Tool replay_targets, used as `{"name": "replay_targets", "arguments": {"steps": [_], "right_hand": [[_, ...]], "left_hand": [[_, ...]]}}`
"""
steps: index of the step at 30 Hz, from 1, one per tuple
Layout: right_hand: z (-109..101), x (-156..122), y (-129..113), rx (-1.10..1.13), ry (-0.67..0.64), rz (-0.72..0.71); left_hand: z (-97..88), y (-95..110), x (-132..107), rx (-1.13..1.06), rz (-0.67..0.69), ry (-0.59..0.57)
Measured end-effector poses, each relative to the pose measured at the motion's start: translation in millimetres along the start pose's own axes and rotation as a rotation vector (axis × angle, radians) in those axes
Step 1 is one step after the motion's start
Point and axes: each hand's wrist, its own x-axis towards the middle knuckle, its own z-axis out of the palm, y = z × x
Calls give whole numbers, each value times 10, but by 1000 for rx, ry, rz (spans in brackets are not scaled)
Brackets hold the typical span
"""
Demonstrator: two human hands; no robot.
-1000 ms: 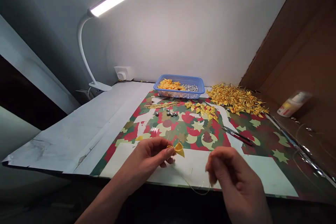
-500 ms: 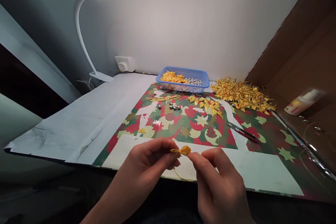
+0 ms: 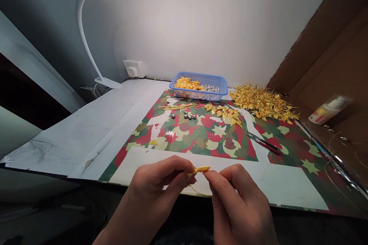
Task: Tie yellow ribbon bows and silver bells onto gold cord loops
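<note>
My left hand (image 3: 161, 182) pinches a small yellow ribbon bow (image 3: 199, 170) between thumb and fingers, just over the near edge of the table. My right hand (image 3: 232, 195) is closed in a pinch right beside the bow, its fingertips touching it. A thin gold thread (image 3: 198, 191) hangs in a loop below the bow between the two hands. What the right fingers pinch is too small to make out.
A patterned red-green sheet (image 3: 201, 138) covers the table. On it lie a blue basket (image 3: 199, 86) of yellow pieces and silver bells, a pile of finished gold bows (image 3: 261, 103), loose yellow bows (image 3: 227, 113), small bells (image 3: 186, 115), scissors (image 3: 263, 143). A bottle (image 3: 327, 110) lies at right; a lamp (image 3: 86, 34) at left.
My right hand moved left from the open table edge up to the bow and now pinches at it. The left hand kept hold of the bow, which now lies flatter.
</note>
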Motion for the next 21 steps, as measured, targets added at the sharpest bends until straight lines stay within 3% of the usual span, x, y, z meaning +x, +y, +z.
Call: {"name": "replay_targets", "arguments": {"steps": [13,21], "right_hand": [[-12,3,-35,-14,-21,3],[24,-20,-36,33,-18,71]], "left_hand": [[-3,-45,-32,251,267,20],[-4,-40,-40,235,279,22]]}}
